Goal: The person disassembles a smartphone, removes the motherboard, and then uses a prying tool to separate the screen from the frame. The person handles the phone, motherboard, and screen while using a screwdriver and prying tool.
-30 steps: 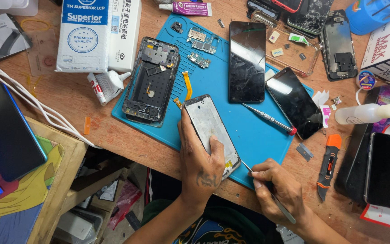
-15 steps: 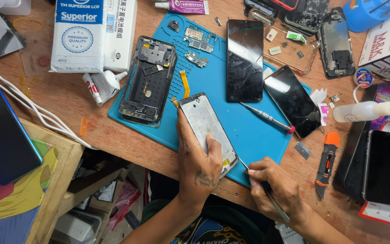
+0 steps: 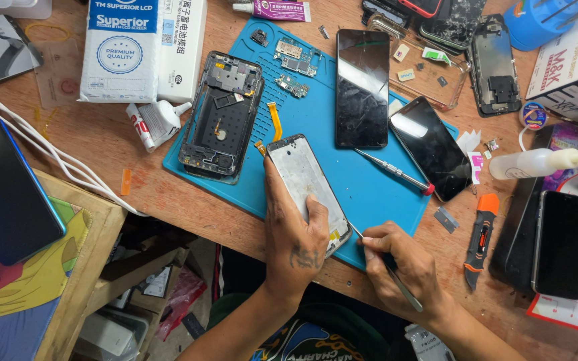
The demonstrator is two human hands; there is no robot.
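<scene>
My left hand point(image 3: 296, 237) grips a phone screen panel point(image 3: 300, 179), back side up, tilted over the blue work mat point(image 3: 369, 194). An orange flex cable point(image 3: 274, 127) runs from the panel's top end. My right hand point(image 3: 403, 264) pinches a thin metal tool point(image 3: 386, 267); its tip touches the panel's lower right edge near my left thumb. To the left on the mat lies an opened phone frame point(image 3: 221, 117) with its inside showing.
Two dark screens point(image 3: 362, 87) point(image 3: 431, 147) and a screwdriver point(image 3: 394, 170) lie on the mat. An orange utility knife point(image 3: 478, 241), a white squeeze bottle point(image 3: 536, 162), another phone point(image 3: 561, 244), a white box point(image 3: 122, 50) and white cables point(image 3: 55, 157) surround it on the wooden bench.
The view drifted slightly. My right hand moved the tool's tip up to the panel's lower right edge; my left hand keeps holding the panel.
</scene>
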